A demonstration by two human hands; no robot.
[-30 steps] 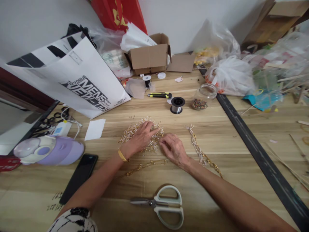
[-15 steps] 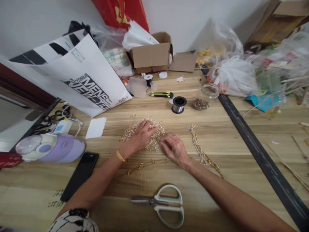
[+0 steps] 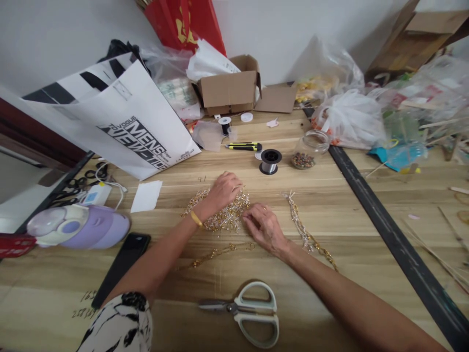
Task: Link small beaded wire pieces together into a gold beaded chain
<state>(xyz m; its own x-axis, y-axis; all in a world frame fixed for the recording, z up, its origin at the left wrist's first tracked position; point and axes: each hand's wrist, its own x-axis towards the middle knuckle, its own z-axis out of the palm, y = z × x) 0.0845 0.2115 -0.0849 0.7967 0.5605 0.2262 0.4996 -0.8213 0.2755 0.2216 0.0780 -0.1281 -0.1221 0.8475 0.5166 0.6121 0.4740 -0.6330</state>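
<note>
Compared with half a second ago, the left hand [image 3: 224, 189] is lying farther from the person, now over the far edge of the pile of small gold and clear pieces [image 3: 225, 220], while the right hand [image 3: 266, 226] is staying almost in the same place. Going from the left, a purple bottle [image 3: 97, 226] is lying on its side on the wooden table [image 3: 176, 310], and a dark phone [image 3: 119, 264] is lying near it, partly behind the left forearm. A white paper [image 3: 146, 195] is lying in front of a large paper bag [image 3: 157, 132], which is standing tilted. At the left wrist, the person is wearing a yellow band [image 3: 197, 219]. The fingers of this hand are bending downward, close together; I cannot tell if they are gripping a piece. The pile is spreading under and around them. Nearer to the person, a gold chain [image 3: 213, 253] is lying stretched out, and white-handled scissors [image 3: 238, 309] are resting below it. The right hand is resting just beside the pile's right edge, its fingers curling toward the thumb; whether they are pinching something, I cannot tell. Beyond it, a wire spool [image 3: 270, 165] is standing upright. Farther right, a second chain [image 3: 304, 231] is lying near the right forearm, and a glass jar [image 3: 303, 160] is holding small dark and coloured beads.
</note>
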